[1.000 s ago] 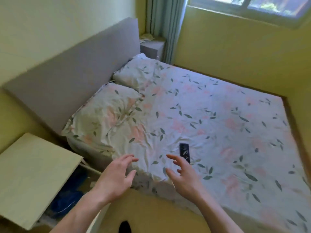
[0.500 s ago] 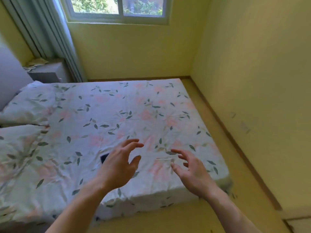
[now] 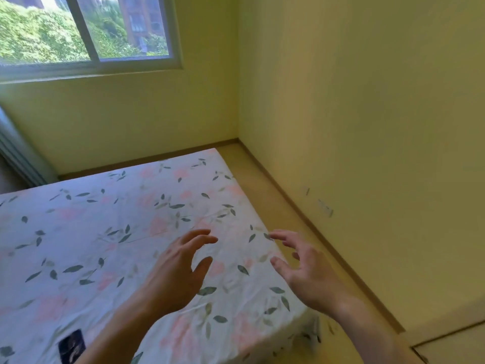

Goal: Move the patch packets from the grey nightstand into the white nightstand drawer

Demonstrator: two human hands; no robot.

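Patch packets unseen; left hand (image 3: 174,274) and right hand (image 3: 308,271) spread, empty.

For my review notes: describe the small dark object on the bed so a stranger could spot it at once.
Start at the bed with its leaf-patterned sheet. At its near edge, bottom left, beside the left forearm, lies a small dark rectangular object. It is the only dark, solid thing on the pale sheet.
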